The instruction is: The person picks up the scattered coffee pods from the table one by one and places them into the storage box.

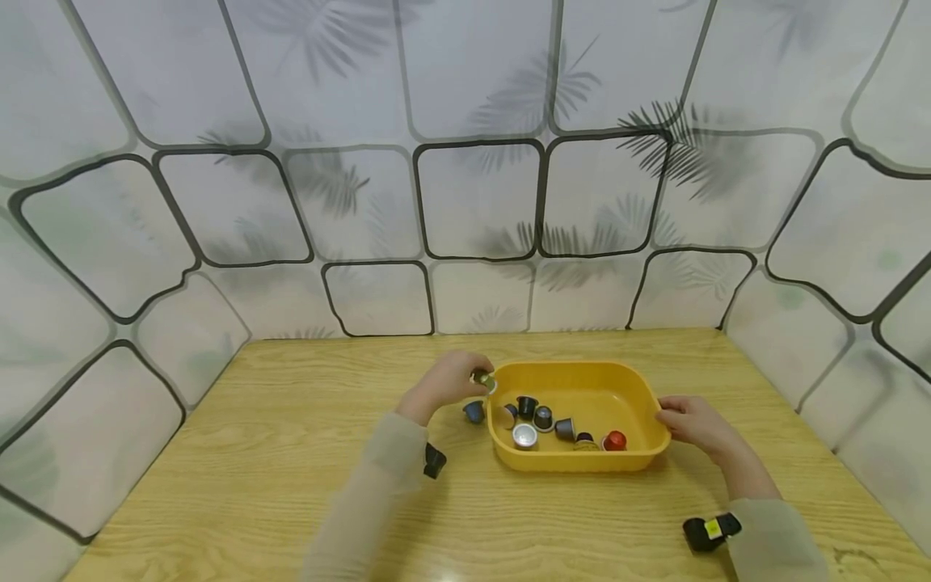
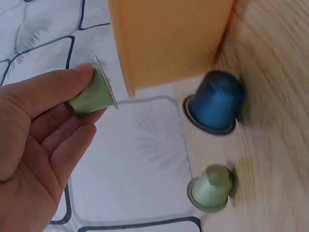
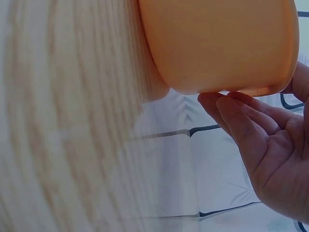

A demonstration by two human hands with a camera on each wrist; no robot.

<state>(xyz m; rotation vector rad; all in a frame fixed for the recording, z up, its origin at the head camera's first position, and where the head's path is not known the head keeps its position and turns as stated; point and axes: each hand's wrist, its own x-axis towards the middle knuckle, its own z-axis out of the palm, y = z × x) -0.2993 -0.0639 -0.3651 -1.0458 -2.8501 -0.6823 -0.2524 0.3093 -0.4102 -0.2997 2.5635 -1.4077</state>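
Observation:
My left hand [image 1: 445, 381] pinches a green coffee capsule [image 2: 94, 94] between thumb and fingers, right at the left rim of a yellow plastic bin [image 1: 582, 461]. On the table by that side lie a blue capsule [image 2: 217, 102] and a second green capsule [image 2: 210, 188], the latter hidden by the hand in the head view. The right hand [image 1: 700, 427] grips the bin's right end, thumb at the rim and fingers [image 3: 236, 113] against the outer wall. Inside the bin are several capsules, among them a red one [image 1: 615, 440], a black one [image 1: 527, 406] and one with its silver lid [image 1: 524, 437] up.
The bin stands on a light wood-grain table [image 1: 240, 453]. A patterned cloth [image 1: 480, 202] with dark outlines and leaf prints rises behind the table and along both sides. A black wrist camera [image 1: 709, 532] sits at the right wrist.

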